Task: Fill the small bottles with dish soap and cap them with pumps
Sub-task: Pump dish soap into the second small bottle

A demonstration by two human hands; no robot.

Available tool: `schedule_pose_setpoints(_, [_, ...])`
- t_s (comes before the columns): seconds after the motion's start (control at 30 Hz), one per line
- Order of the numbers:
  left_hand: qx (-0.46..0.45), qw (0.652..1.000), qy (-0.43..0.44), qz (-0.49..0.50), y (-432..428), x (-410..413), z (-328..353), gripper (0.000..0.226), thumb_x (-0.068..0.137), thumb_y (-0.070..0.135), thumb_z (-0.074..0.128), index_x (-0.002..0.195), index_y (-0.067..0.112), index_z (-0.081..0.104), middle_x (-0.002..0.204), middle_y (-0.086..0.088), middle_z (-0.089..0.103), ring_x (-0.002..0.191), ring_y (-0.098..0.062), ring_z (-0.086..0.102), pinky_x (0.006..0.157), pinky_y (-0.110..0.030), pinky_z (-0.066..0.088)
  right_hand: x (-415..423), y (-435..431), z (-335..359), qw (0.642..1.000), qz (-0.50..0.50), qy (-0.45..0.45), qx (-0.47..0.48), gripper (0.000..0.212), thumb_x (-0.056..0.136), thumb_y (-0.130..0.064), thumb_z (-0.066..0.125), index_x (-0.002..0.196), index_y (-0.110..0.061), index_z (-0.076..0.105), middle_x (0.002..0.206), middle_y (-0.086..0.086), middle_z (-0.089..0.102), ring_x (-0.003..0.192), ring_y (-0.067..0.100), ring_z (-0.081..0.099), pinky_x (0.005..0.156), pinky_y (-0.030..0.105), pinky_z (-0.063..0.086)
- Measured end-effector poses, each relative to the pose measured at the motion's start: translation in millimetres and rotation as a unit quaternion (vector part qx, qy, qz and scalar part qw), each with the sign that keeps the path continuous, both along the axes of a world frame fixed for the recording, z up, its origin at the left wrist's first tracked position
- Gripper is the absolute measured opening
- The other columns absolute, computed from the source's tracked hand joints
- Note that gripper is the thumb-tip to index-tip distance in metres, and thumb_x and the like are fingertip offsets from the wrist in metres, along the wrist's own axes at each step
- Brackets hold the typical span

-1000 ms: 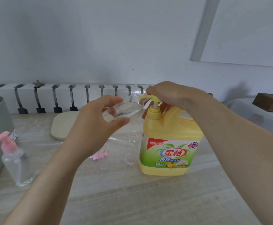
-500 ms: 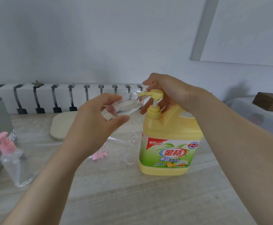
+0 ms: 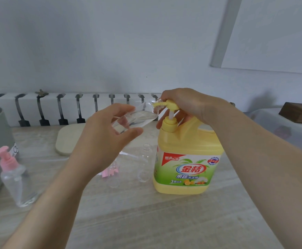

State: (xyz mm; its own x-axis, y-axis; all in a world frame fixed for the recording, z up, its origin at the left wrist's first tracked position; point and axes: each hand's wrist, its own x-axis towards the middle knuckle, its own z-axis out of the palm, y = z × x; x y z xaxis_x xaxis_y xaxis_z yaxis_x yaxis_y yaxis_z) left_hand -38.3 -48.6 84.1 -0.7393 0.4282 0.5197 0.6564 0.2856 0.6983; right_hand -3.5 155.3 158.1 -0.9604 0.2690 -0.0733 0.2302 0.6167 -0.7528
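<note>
Spills can happen if the small clear plastic bottle (image 3: 139, 117), held by the left hand (image 3: 107, 139) with curled fingers, slips off the yellow plastic pump (image 3: 171, 105) gripped by the right hand (image 3: 188, 103).

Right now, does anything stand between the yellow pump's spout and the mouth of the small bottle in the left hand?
Nothing visible does. The left hand holds the small bottle tilted, its mouth at the spout; the right hand curls over the pump head.
</note>
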Motion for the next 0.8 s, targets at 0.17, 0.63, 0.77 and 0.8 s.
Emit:
schedule_pose_setpoints(0.17, [-0.005, 1.000, 0.000, 0.003, -0.4, -1.3, -1.4, 0.043, 0.077, 0.042, 0.074, 0.114, 0.048, 0.054, 0.095, 0.016, 0.065, 0.089, -0.002, 0.056, 0.063, 0.003, 0.039, -1.2, 3.5, -3.0, 0.999, -0.010, -0.009, 0.045, 0.056, 0.089, -0.037, 0.044, 0.037, -0.030, 0.064, 0.049, -0.009, 0.064, 0.056, 0.024, 0.058, 0.050, 0.023, 0.045])
schedule_pose_setpoints(0.63, [-0.016, 1.000, -0.008, 0.007, -1.1, -1.9, -2.3, 0.043, 0.076, 0.040, 0.077, 0.113, 0.045, 0.057, 0.093, 0.015, 0.066, 0.086, -0.006, 0.059, 0.063, -0.001, 0.041, -0.2, 2.9, -2.3, 0.996, 0.000, -0.034, 0.088, 0.058, 0.090, -0.032, 0.042, 0.036, -0.030, 0.062, 0.042, -0.012, 0.057, 0.051, 0.017, 0.051, 0.048, 0.022, 0.038])
schedule_pose_setpoints(0.77, [-0.007, 1.000, -0.006, 0.010, -1.0, -0.7, -2.0, 0.043, 0.077, 0.042, 0.075, 0.114, 0.048, 0.055, 0.100, 0.021, 0.063, 0.089, -0.005, 0.060, 0.063, -0.009, 0.041, 0.4, 2.0, -0.9, 1.000, 0.009, -0.018, 0.007, 0.038, 0.082, -0.042, 0.047, 0.067, -0.025, 0.077, 0.088, 0.013, 0.074, 0.068, 0.027, 0.059, 0.069, 0.032, 0.050])
schedule_pose_setpoints(0.8, [-0.004, 1.000, -0.007, 0.007, -0.9, -0.9, -2.2, 0.042, 0.077, 0.043, 0.075, 0.114, 0.049, 0.055, 0.102, 0.021, 0.063, 0.093, -0.002, 0.059, 0.068, -0.010, 0.040, 0.6, 2.4, -0.2, 1.000, 0.009, -0.013, -0.007, 0.038, 0.082, -0.043, 0.048, 0.075, -0.021, 0.078, 0.092, 0.017, 0.073, 0.071, 0.028, 0.059, 0.070, 0.033, 0.050])
